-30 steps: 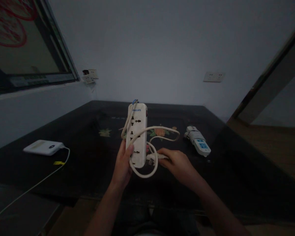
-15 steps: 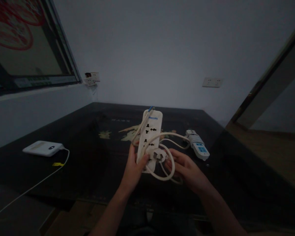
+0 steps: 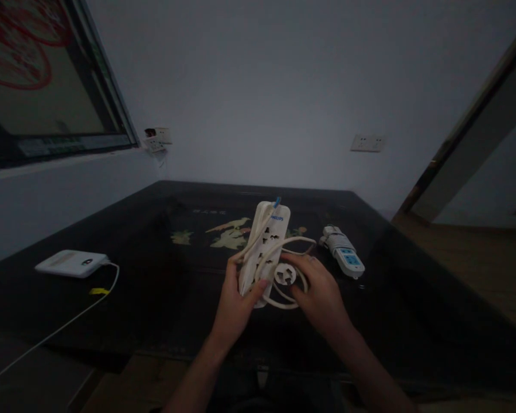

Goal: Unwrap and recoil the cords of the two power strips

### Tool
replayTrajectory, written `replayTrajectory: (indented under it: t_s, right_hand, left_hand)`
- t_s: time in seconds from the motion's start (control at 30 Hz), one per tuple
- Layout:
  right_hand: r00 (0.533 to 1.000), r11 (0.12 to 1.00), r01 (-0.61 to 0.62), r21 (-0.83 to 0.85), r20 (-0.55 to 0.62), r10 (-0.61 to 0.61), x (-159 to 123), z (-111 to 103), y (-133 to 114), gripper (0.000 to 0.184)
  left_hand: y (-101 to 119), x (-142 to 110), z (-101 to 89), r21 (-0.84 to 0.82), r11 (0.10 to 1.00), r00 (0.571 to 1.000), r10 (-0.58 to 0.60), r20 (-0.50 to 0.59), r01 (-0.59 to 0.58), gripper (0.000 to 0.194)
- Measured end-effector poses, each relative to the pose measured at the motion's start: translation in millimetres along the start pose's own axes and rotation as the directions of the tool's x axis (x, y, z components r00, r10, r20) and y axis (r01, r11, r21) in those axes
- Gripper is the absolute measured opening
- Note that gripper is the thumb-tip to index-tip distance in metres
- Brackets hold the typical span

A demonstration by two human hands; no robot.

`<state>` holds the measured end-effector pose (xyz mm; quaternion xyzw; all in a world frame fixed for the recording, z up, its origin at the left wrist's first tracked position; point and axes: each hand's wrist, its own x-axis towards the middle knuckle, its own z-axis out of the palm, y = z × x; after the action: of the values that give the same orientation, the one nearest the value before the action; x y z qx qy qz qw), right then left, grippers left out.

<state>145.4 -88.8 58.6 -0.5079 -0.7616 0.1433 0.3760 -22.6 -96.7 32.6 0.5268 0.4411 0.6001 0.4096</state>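
My left hand (image 3: 235, 303) grips the lower end of a white power strip (image 3: 267, 244), which it holds upright and tilted to the right above the dark table (image 3: 155, 287). The strip's white cord (image 3: 298, 241) loops round its front. My right hand (image 3: 319, 292) is closed on the round white plug (image 3: 282, 275) at the cord's end, right beside the strip's lower sockets.
A second white power strip with blue buttons (image 3: 343, 252) lies on the table to the right. A flat white device (image 3: 71, 263) with a white cable (image 3: 55, 330) lies at the left. Wall sockets (image 3: 367, 143) sit on the far wall; a window (image 3: 34, 86) is at the left.
Both hands have lowered the strip and tilted it rightward. My right hand has brought the plug from the strip's right side round to its front lower end.
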Motion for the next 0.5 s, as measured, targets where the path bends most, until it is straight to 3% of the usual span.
replayTrajectory:
  t_s: [0.1, 0.2, 0.27, 0.4, 0.5]
  right_hand:
    - [0.991, 0.996, 0.054, -0.077, -0.118, -0.063, 0, 4, 4, 0.041]
    - [0.935, 0.974, 0.199, -0.108, -0.277, -0.221, -1, 3, 3, 0.028]
    - [0.902, 0.954, 0.29, -0.07, -0.312, -0.297, -1, -2, 0, 0.022]
    - [0.914, 0.87, 0.401, 0.287, -0.195, -0.356, -3, -18, -9, 0.017]
    - [0.941, 0.713, 0.333, 0.617, -0.263, -0.212, -7, -38, -18, 0.014]
  left_hand:
    - [-1, -2, 0.2, 0.002, 0.999, 0.999, -0.043, 0.026, 0.043, 0.052]
    - [-1, -1, -0.7, -0.031, 0.996, 0.996, -0.085, 0.03, 0.086, 0.054]
    - [0, 0, -1.6, -0.052, 0.99, 0.99, -0.127, 0.055, 0.13, 0.057]
    - [0, 1, -3.5, 0.0, 0.978, 0.968, -0.206, 0.145, 0.208, 0.056]
    - [-9, 4, -8.8, 0.182, 0.978, 0.988, -0.12, 0.099, 0.101, 0.053]
